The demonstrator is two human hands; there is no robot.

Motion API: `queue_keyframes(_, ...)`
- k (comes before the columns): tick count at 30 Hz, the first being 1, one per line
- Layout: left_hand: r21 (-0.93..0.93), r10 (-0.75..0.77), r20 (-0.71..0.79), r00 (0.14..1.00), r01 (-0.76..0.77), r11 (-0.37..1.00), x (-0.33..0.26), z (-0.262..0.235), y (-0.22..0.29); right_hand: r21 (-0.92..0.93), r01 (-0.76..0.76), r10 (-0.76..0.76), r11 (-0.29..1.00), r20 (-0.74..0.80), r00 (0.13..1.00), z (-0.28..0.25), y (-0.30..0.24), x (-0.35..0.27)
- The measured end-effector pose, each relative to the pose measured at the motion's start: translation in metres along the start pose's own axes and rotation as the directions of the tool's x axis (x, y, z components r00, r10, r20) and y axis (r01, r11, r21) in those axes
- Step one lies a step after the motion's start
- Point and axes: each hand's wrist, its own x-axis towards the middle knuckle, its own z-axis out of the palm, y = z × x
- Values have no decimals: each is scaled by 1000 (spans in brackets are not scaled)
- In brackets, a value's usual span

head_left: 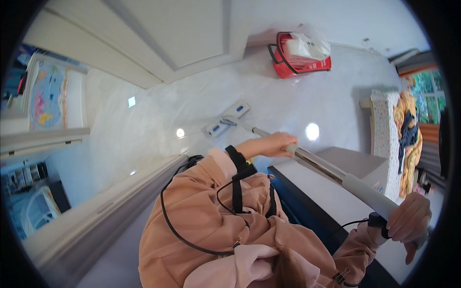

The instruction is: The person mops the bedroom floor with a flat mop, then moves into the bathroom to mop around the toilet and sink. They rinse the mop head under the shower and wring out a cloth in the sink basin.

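Observation:
A flat mop runs slantwise across the view, its long grey and silver pole point(322, 164) passing through both hands. My left hand point(273, 144) is closed round the pole's middle, above where it thins toward the head. Out at the pole's upper end, at the right, my right hand point(409, 218) is wrapped over the grey grip, thumb side partly hidden. The white rectangular mop head point(228, 118) with blue marks lies flat on the pale floor point(158, 120), ahead of my left hand. Black straps with cables circle both wrists over peach sleeves.
A red basket point(288, 69) holding a white plastic bag stands by the far wall. The beige door point(182, 33) is at the upper left. At right, clothes point(408, 139) lie over a white patterned surface near a window. A white-topped, dark-sided cabinet point(307, 187) is close beside me.

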Motion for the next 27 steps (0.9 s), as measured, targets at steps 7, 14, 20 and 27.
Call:
queue_keyframes(7, 336, 61, -218, 974, 16, 942, -11, -74, -105, -304, -85, -166, 949, -708, 686, 86, 98, 45)
queue_keyframes(14, 371, -212, -287, 934, 313, 874, -42, -40, -159, -138, 34, -132, 990, -807, 576, 159, 152, 48)
queue_keyframes(20, 442, -145, -178, 973, 210, 872, -68, 90, -96, -231, 144, -269, 962, -725, 634, 256, 101, -20)
queue_keyframes(27, 468, -320, -88, 943, 322, 823, -115, 288, 9, -242, 123, -247, 962, -594, 766, 402, 11, -134)
